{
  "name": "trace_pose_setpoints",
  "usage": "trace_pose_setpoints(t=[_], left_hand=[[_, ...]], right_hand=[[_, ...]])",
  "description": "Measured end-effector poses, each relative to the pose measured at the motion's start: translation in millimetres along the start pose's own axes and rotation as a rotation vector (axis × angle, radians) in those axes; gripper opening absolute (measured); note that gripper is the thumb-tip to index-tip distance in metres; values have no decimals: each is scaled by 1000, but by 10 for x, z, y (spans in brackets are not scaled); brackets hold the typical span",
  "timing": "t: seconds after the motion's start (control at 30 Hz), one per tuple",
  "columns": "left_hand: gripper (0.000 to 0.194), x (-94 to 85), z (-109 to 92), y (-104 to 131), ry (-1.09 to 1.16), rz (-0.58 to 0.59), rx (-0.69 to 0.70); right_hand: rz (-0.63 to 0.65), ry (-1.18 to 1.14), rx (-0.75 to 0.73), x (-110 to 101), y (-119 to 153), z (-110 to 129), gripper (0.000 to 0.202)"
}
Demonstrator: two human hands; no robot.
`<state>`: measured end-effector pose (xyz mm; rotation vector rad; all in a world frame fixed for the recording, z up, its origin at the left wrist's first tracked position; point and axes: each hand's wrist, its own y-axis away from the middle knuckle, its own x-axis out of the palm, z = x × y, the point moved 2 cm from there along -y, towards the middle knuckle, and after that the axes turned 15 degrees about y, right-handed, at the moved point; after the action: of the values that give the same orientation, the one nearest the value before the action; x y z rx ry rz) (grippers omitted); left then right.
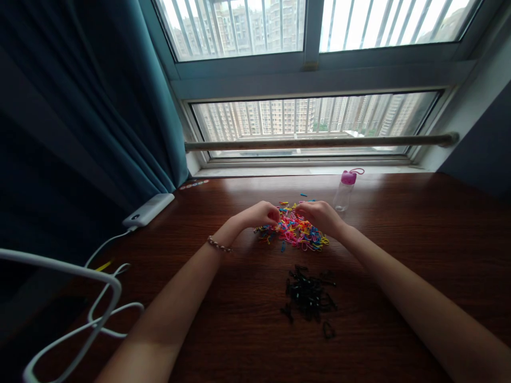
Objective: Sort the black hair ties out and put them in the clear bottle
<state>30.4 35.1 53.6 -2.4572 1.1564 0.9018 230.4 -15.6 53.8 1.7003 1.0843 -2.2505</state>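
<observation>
A loose heap of small rubber bands [297,231] in pink, yellow, blue, red and orange lies on the brown wooden table [223,330]. At the heap's left side is my left hand [263,214], its fingers curled down to the bands. My right hand [317,215] reaches over the upper right of the heap, fingers bent together. Whatever the fingertips hold is too small to make out. Closer to me lies a separate pile of black rubber bands [309,292], with a few stray ones around it. A braided bracelet [219,244] circles my left wrist.
A clear bottle with a pink lid [348,183] stands behind my right hand. On the left are a white power strip [148,210], white cables [114,298] and a blue curtain [159,133]. The window [315,122] with a horizontal rail [319,143] borders the table's far edge.
</observation>
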Motion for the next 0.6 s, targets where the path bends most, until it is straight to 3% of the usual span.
trace_pose_setpoints(t=[0.1,0.17,0.3,0.37,0.43,0.5,0.6], left_hand=[[11,-74,-8,7,-43,-113,8],[14,-102,-8,15,-59,-145,-9],[17,-115,21,16,-99,-154,-58],[19,-123,38,10,-143,-179,-73],[20,-136,47,8,-205,-211,-67],[24,-148,51,15,-273,-230,-55],[42,-146,78,35,-319,-208,-102]], right_hand=[[-21,-77,65,-17,-24,-27,19],[52,-235,93,-44,-46,-37,24],[524,-585,-59,-122,-31,114,29],[765,-650,-170,-163,13,237,26],[916,-658,-252,-185,50,328,24],[936,-618,-251,-183,57,344,26],[703,-390,-82,-157,11,218,23]])
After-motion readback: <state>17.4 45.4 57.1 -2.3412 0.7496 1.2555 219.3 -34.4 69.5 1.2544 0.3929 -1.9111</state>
